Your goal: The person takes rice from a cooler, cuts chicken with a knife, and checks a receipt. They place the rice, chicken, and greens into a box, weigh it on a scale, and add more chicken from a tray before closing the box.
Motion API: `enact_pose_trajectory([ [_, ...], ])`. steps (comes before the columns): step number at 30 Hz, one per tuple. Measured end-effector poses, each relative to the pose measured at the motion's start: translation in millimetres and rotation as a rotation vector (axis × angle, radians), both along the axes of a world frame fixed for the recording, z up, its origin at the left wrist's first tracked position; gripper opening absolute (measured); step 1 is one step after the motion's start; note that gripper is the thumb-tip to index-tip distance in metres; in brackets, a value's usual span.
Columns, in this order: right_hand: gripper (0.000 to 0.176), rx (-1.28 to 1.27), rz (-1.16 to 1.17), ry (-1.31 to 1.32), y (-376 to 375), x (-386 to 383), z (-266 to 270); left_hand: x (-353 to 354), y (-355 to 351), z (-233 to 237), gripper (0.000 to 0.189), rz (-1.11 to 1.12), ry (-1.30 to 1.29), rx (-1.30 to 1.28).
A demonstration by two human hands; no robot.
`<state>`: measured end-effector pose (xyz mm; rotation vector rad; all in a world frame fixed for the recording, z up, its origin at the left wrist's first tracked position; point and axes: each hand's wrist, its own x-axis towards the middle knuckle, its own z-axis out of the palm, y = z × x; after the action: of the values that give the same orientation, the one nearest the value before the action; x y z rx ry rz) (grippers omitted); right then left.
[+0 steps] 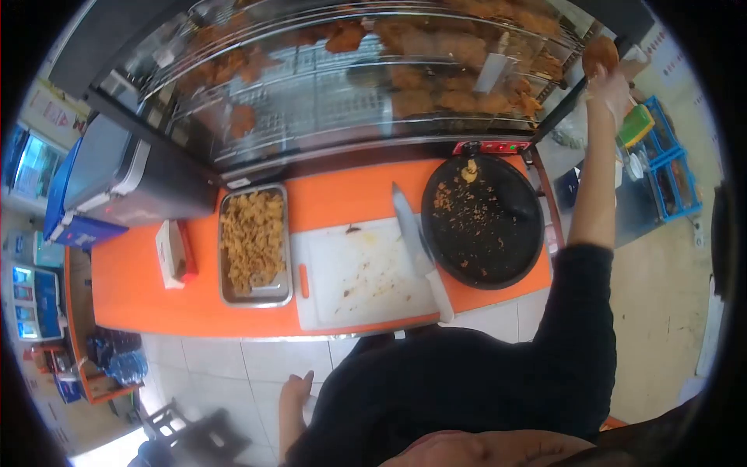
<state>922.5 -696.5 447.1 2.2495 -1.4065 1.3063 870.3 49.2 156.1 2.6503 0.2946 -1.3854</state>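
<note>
Closest to the body, the left hand (296, 387) hangs low over the tiled floor, fingers loose and holding nothing. On the orange counter (148, 300) lies a white cutting board (354, 276) with a knife (420, 251) across its right edge, between a metal tray of fried bits (253, 243) and a round black pan (482, 222) with crumbs. Farther away, the right hand (608, 87) is raised and closed around a fried piece (601, 53), at the right end of the glass display case (342, 86).
</note>
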Motion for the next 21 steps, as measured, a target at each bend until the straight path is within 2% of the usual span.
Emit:
enact_pose_trajectory([
  [1, 0.042, -0.045, 0.089, 0.048, 30.0, -13.3, -10.0, 4.0, -1.0, 6.7, 0.069, -0.019, 0.070, 0.057],
  [2, 0.040, 0.014, 0.254, 0.095, 57.4, -23.6, -32.1, 5.9, 0.4, 8.9, 0.074, -0.041, 0.135, 0.110],
  [3, 0.038, 0.073, 0.418, 0.144, 89.4, -34.6, -52.4, 8.9, 9.1, 1.8, 0.076, -0.052, 0.184, 0.050],
  [4, 0.034, 0.481, 0.544, 0.210, 162.6, -34.9, -56.3, 13.4, 16.3, -4.3, 0.076, -0.045, 0.193, 0.053],
  [5, 0.027, 0.399, 0.678, 0.330, 206.1, -34.8, -88.1, 21.2, 20.9, -9.6, 0.071, -0.128, 0.177, -0.032],
  [6, 0.024, 0.483, 0.867, 0.440, 249.8, -28.9, -113.8, 28.7, 23.2, -11.1, 0.066, -0.216, 0.161, -0.115],
  [7, 0.024, 0.667, 1.000, 0.583, 304.2, -18.3, -116.8, 34.1, 20.7, -9.1, 0.055, -0.055, 0.099, -0.219],
  [8, 0.024, 0.648, 1.028, 0.726, 327.7, -14.2, -173.5, 38.0, 13.9, -6.8, 0.044, 0.110, 0.034, -0.325],
  [9, 0.024, 0.735, 1.234, 0.663, 346.0, -2.9, -241.2, 38.4, 0.0, -0.9, 0.044, 0.111, 0.042, -0.326],
  [10, 0.029, 0.326, 1.314, 0.627, 359.7, -11.8, -299.6, 34.0, -18.7, 7.3, 0.036, 0.347, -0.227, -0.517],
  [11, 0.034, 0.414, 1.376, 0.500, 371.5, -16.5, -334.3, 25.2, -31.6, 10.9, 0.030, 0.583, -0.499, -0.697],
  [12, 0.034, 0.419, 1.375, 0.502, 381.4, -29.6, -318.2, 13.5, -34.0, -4.7, 0.031, 0.541, -0.524, -0.747],
  [14, 0.031, 0.551, 1.064, 0.614, 392.0, -48.3, -262.4, -13.8, -42.5, -14.6, 0.034, 0.383, -0.554, -0.760],
  [16, 0.030, 0.776, 0.598, 0.993, 385.1, -62.1, -267.5, -23.5, -40.9, -7.5, 0.044, 0.318, -0.251, -0.376],
  [17, 0.030, 0.795, 0.585, 0.992, 383.6, -65.5, -271.9, -21.1, -36.1, 2.3, 0.044, 0.302, -0.240, -0.367],
  [19, 0.034, 0.798, 0.408, 1.025, 373.3, -67.9, -286.1, -7.9, -35.1, 27.8, 0.042, 0.288, -0.124, -0.583],
  [21, 0.038, 0.728, 0.419, 1.020, 356.3, -85.5, -348.4, 10.1, -40.8, 50.8, 0.040, 0.291, -0.019, -0.808],
])
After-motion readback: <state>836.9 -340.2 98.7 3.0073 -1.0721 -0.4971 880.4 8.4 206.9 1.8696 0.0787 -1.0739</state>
